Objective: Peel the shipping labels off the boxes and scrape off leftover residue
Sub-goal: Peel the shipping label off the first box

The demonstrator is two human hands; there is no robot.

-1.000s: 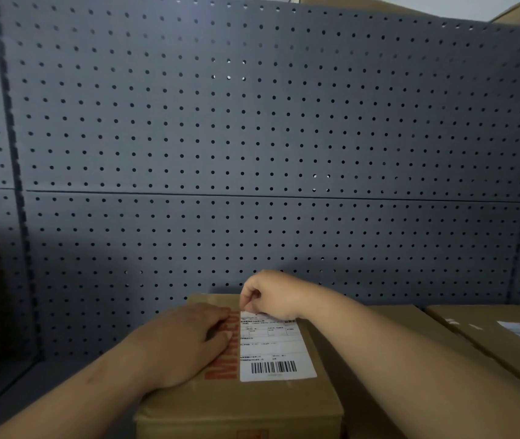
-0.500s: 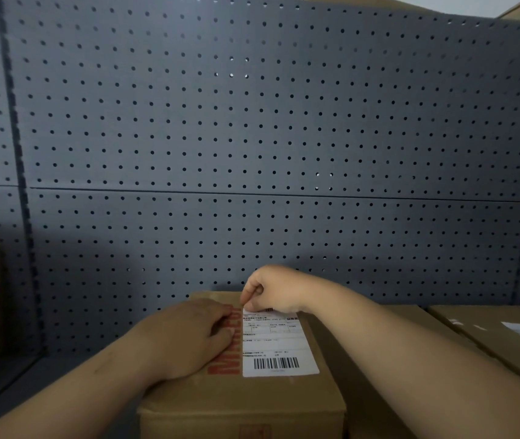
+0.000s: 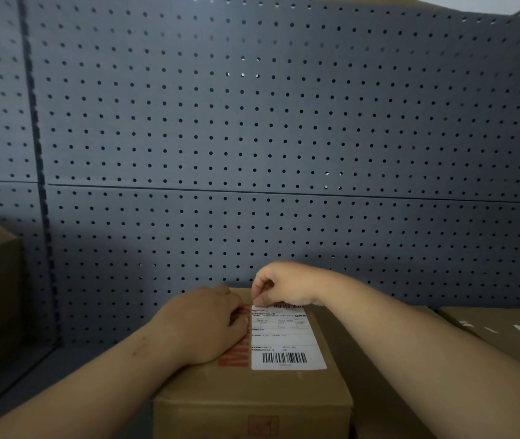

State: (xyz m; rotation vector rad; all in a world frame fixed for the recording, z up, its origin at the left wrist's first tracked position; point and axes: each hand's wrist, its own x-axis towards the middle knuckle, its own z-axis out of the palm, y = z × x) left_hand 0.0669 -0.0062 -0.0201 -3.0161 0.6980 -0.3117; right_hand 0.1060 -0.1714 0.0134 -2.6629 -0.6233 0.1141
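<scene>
- Fingers [image 3: 260, 299] of right hand [image 3: 284, 283] curled, apparently pinching label [image 3: 285, 340] at its far left corner.
- Left hand [image 3: 204, 324] flat, fingers extended, pressing box [image 3: 252, 397] top just beside label.
- Label lies on box top.

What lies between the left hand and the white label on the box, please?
In the head view, only a strip of red lettering printed on the box shows between the left hand and the label.
</scene>
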